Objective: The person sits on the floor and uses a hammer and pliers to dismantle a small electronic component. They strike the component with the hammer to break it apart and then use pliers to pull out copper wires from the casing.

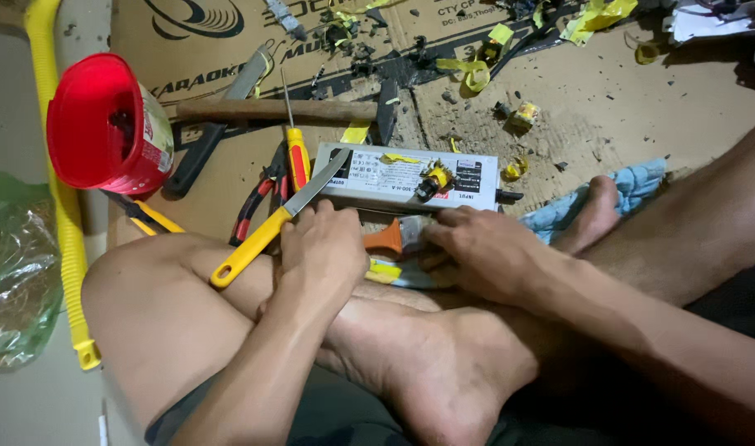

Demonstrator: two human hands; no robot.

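From the left I see a red tub (105,124) lying on the cardboard (641,116), then my left hand (321,252) gripping a yellow-handled knife (266,231), its blade on the grey metal box (410,177). My right hand (485,252) is curled beside an orange-handled brush (394,237) just before that box; whether it grips anything, I cannot tell.

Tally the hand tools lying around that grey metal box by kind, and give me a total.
Knife with yellow handle, in the left hand: 1
Screwdriver, red and yellow handle: 1
Pliers with red grips: 1
Hammer with wooden handle: 1
Brush with orange handle, by the right hand: 1
Total: 5, all near the grey metal box.
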